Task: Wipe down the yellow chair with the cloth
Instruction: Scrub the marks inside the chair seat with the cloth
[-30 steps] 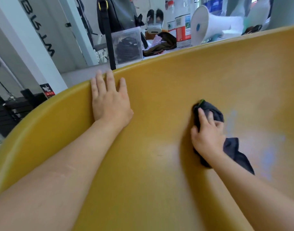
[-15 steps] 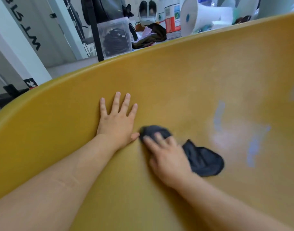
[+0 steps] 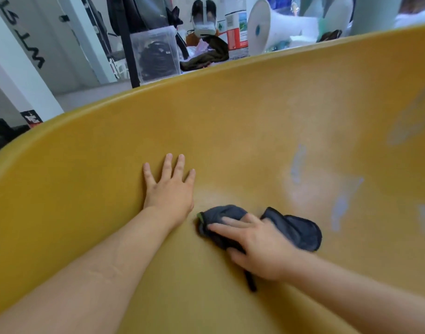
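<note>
Right hand (image 3: 259, 247) flat on cloth (image 3: 299, 231), yellow chair (image 3: 255, 116)

White pillar (image 3: 18, 68) left; clear storage bin (image 3: 156, 55), white megaphone (image 3: 274, 27) behind; bright light.

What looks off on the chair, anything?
Only pale bluish streaks on the yellow chair, right of the cloth under the right hand: smears or reflections, cannot tell. Nothing spilled or broken.
</note>
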Available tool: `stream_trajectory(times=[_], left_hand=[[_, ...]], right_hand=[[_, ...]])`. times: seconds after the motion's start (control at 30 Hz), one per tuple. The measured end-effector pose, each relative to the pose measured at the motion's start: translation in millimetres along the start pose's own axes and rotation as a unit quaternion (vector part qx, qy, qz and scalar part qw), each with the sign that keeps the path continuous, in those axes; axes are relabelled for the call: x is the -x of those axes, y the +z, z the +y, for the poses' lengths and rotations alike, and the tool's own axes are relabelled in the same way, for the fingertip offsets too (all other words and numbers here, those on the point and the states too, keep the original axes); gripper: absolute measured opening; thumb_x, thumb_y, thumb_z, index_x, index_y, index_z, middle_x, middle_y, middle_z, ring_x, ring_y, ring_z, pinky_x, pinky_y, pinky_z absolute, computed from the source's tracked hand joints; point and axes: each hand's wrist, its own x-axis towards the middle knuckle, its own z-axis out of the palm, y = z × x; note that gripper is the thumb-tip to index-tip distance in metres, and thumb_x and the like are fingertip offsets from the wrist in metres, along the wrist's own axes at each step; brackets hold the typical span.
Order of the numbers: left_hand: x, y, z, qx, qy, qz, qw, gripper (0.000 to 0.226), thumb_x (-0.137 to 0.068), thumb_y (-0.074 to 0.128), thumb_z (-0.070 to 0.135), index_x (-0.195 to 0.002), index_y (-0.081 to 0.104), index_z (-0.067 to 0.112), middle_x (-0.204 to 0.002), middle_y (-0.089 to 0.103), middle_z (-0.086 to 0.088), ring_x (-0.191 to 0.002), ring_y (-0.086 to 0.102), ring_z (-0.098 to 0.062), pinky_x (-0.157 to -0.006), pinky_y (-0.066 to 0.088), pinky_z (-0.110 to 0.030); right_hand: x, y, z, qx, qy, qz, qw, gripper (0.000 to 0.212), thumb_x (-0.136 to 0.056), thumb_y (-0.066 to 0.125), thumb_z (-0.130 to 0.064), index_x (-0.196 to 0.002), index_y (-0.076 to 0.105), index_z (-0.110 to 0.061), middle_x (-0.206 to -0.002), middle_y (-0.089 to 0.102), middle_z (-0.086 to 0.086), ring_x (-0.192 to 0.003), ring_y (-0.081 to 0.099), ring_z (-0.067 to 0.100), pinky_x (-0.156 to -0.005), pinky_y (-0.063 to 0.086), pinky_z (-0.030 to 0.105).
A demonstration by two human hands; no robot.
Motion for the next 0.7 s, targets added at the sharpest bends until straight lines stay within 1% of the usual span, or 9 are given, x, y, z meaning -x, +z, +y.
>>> stream_trajectory(times=[0.07,0.1,0.2,0.27,0.4,0.47,0.57,0.63,0.7], left_hand=[[1.6,2.3,2.3,0.0,0.007,-0.01,1.0,0.057,-0.098,0.032,0.025,-0.15,0.009,0.031,-0.159,-0.016,-0.003,-0.144,-0.019,-0.031,-0.104,-0.004,-0.071],[2.4,3.3,3.2,-0.002,0.008,-0.013,1.0,0.057,-0.098,0.03,0.023,-0.15,0.009,0.031,-0.159,-0.016,-0.003,-0.144,-0.019,-0.032,-0.104,-0.003,-0.071],[2.8,4.1,11.6,0.002,-0.006,-0.011,1.0,0.06,-0.096,0.032,0.015,-0.151,0.009,0.025,-0.159,-0.015,-0.008,-0.144,-0.017,-0.032,-0.105,-0.002,-0.071],[2.4,6.3,32.3,0.042,-0.001,-0.018,0.999,0.064,-0.094,0.038,0.012,-0.151,0.011,0.018,-0.159,-0.012,-0.009,-0.146,-0.012,-0.028,-0.109,0.002,-0.068],[13.3,16.7,98.7,0.118,0.05,-0.054,0.99,0.066,-0.094,0.039,0.019,-0.151,0.008,0.016,-0.16,-0.008,-0.006,-0.147,-0.007,-0.024,-0.11,0.005,-0.064],[14.5,22.5,112.4,0.117,0.044,-0.052,0.991,0.065,-0.094,0.034,0.018,-0.151,0.002,0.013,-0.16,-0.01,-0.008,-0.146,-0.008,-0.025,-0.109,0.004,-0.064],[13.7,28.1,108.4,0.088,0.044,-0.046,0.994,0.065,-0.093,0.029,0.014,-0.151,-0.001,0.013,-0.159,-0.013,-0.008,-0.146,-0.009,-0.026,-0.11,0.004,-0.063],[13.2,24.6,107.6,0.083,0.051,-0.055,0.994,0.066,-0.093,0.029,0.015,-0.151,-0.001,0.012,-0.159,-0.012,-0.009,-0.146,-0.009,-0.027,-0.11,0.005,-0.064],[12.2,19.3,113.1,0.087,0.049,-0.059,0.993,0.067,-0.092,0.032,0.017,-0.151,0.001,0.009,-0.159,-0.009,-0.012,-0.146,-0.007,-0.03,-0.109,0.007,-0.066]], right_hand=[[19.5,-14.4,55.5,0.105,0.06,-0.01,0.993,0.059,-0.093,0.042,-0.046,-0.144,0.013,-0.055,-0.155,0.019,-0.028,-0.133,0.03,0.011,-0.097,0.033,0.048],[30.4,-26.0,88.6,0.143,0.136,-0.01,0.98,0.057,-0.094,0.04,-0.049,-0.144,0.012,-0.057,-0.155,0.018,-0.028,-0.135,0.027,0.011,-0.098,0.033,0.049],[50.9,-51.3,137.7,0.071,0.379,0.07,0.92,0.052,-0.095,0.041,-0.048,-0.143,0.024,-0.053,-0.155,0.026,-0.022,-0.134,0.029,0.02,-0.09,0.041,0.047],[39.5,-37.1,113.0,0.012,0.389,0.093,0.916,0.05,-0.094,0.045,-0.045,-0.143,0.032,-0.048,-0.152,0.035,-0.014,-0.133,0.032,0.026,-0.094,0.042,0.048],[21.0,10.2,19.9,-0.002,0.18,0.061,0.982,0.049,-0.089,0.045,-0.038,-0.137,0.036,-0.049,-0.137,0.046,-0.02,-0.115,0.043,0.022,-0.087,0.046,0.04],[24.5,-0.8,27.9,0.002,0.141,0.048,0.989,0.051,-0.088,0.046,-0.04,-0.137,0.036,-0.049,-0.139,0.045,-0.026,-0.113,0.043,0.019,-0.086,0.042,0.04],[63.4,-26.7,89.2,0.095,0.213,0.015,0.972,0.053,-0.087,0.045,-0.047,-0.138,0.032,-0.053,-0.144,0.038,-0.034,-0.126,0.035,0.011,-0.096,0.03,0.044],[94.7,-45.4,126.3,0.075,0.364,0.067,0.926,0.052,-0.088,0.046,-0.047,-0.138,0.033,-0.052,-0.146,0.036,-0.031,-0.131,0.028,0.011,-0.092,0.029,0.044],[94.7,-42.9,123.2,0.045,0.444,0.11,0.888,0.054,-0.089,0.046,-0.045,-0.141,0.032,-0.046,-0.15,0.034,-0.023,-0.134,0.024,0.015,-0.089,0.032,0.046]])
